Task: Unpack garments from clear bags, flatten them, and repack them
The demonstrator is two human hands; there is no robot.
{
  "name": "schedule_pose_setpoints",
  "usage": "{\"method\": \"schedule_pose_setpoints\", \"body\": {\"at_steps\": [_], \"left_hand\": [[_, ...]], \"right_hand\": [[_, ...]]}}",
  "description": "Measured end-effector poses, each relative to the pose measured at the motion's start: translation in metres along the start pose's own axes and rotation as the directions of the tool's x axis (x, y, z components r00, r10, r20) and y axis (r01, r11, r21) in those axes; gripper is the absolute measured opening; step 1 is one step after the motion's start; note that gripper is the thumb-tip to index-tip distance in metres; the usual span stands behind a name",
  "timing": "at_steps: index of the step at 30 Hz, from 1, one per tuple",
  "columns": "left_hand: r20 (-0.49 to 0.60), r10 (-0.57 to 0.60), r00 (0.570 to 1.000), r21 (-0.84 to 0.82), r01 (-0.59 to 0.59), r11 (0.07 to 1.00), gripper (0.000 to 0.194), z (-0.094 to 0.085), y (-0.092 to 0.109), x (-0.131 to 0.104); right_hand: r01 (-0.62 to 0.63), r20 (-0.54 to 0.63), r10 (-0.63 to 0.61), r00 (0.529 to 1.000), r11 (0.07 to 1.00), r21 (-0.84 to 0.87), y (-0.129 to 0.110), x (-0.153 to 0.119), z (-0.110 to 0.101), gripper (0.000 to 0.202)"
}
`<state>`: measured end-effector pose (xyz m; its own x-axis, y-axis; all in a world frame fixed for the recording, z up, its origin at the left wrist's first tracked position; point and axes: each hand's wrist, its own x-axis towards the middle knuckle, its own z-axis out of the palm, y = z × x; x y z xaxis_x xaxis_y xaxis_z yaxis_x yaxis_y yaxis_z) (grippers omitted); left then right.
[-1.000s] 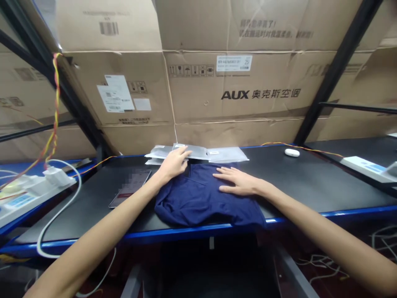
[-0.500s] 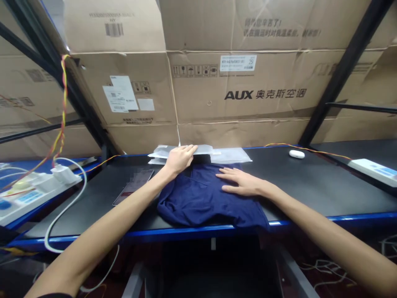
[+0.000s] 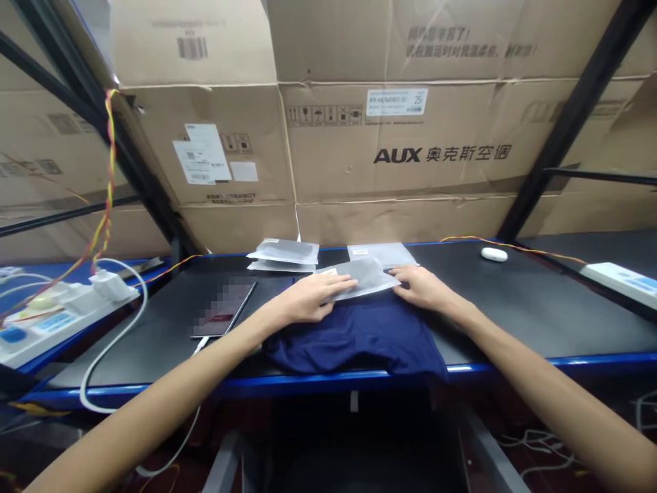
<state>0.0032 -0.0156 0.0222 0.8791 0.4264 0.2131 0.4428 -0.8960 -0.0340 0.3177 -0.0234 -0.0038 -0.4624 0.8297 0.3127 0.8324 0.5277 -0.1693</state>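
Note:
A frosted plastic bag (image 3: 367,277) lies over a navy blue garment (image 3: 359,335), which is spread with creases at the front of the black tabletop. My left hand (image 3: 311,298) grips the bag's left end, thumb below and fingers on top. At its right corner, my right hand (image 3: 423,287) pinches the edge between thumb and fingers. Behind them, more frosted bags (image 3: 285,252) sit in a small pile at the left. Another flat frosted bag (image 3: 382,253) rests at the right. The bag and both hands hide the garment's far part.
A phone (image 3: 223,311) with a white cable lies left of the garment. Power strips stand at the left (image 3: 46,322) and right (image 3: 623,282). A small white case (image 3: 493,255) sits at the back right. A cardboard wall (image 3: 339,171) closes off the back.
My left hand has brought one frosted bag from the back pile toward me, over the garment. My right hand has moved from lying flat on the garment to the bag's right corner.

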Motion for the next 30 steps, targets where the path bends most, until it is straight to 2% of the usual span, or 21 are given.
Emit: {"method": "schedule_pose_setpoints", "body": {"at_steps": [2, 4, 6, 10, 13, 15, 18, 21, 24, 26, 30], "left_hand": [[0.007, 0.030, 1.000, -0.052, -0.030, 0.998, 0.081, -0.010, -0.007, -0.013], [-0.015, 0.024, 1.000, -0.074, -0.025, 0.997, 0.083, -0.015, -0.014, -0.025], [-0.076, 0.005, 0.997, -0.068, -0.010, 0.998, 0.069, -0.013, -0.019, -0.035], [-0.202, 0.019, 0.979, -0.004, -0.020, 1.000, 0.023, 0.002, -0.028, -0.045], [-0.235, 0.061, 0.970, 0.034, -0.055, 0.998, 0.020, 0.011, -0.031, -0.046], [-0.241, 0.068, 0.968, 0.038, -0.060, 0.997, 0.021, 0.013, -0.031, -0.046], [-0.239, 0.056, 0.969, 0.038, -0.049, 0.998, 0.022, 0.012, -0.030, -0.046], [-0.234, 0.035, 0.972, 0.052, -0.023, 0.998, 0.022, 0.012, -0.029, -0.045], [-0.242, 0.008, 0.970, 0.045, 0.003, 0.999, 0.019, 0.014, -0.029, -0.044], [-0.256, -0.009, 0.967, 0.024, 0.016, 1.000, 0.016, 0.016, -0.030, -0.044], [-0.279, -0.027, 0.960, 0.007, 0.031, 1.000, 0.013, 0.018, -0.030, -0.043]], "right_hand": [[-0.010, 0.001, 0.010, 1.000, 1.000, 0.001, 0.003, -0.001, -0.001, 0.027], [-0.033, -0.009, 0.033, 0.999, 0.999, 0.008, 0.005, -0.001, -0.001, 0.027], [-0.062, -0.012, 0.062, 0.998, 0.998, 0.002, 0.005, -0.002, -0.001, 0.028], [-0.129, -0.015, 0.129, 0.992, 0.991, -0.038, 0.003, -0.003, -0.002, 0.031], [-0.128, -0.091, 0.125, 0.988, 0.992, -0.023, -0.002, -0.003, -0.003, 0.031], [-0.060, -0.159, 0.063, 0.985, 0.998, 0.022, -0.009, -0.004, -0.003, 0.031], [0.129, -0.228, -0.107, 0.968, 0.988, 0.085, -0.027, -0.002, 0.000, 0.030], [0.319, -0.202, -0.298, 0.933, 0.944, 0.083, -0.053, 0.002, 0.003, 0.028], [0.405, -0.145, -0.402, 0.904, 0.914, -0.010, -0.080, 0.014, 0.010, 0.028], [0.446, -0.087, -0.458, 0.885, 0.886, -0.129, -0.094, 0.024, 0.016, 0.028], [0.489, -0.010, -0.524, 0.852, 0.801, -0.345, -0.114, 0.044, 0.026, 0.032]]}}
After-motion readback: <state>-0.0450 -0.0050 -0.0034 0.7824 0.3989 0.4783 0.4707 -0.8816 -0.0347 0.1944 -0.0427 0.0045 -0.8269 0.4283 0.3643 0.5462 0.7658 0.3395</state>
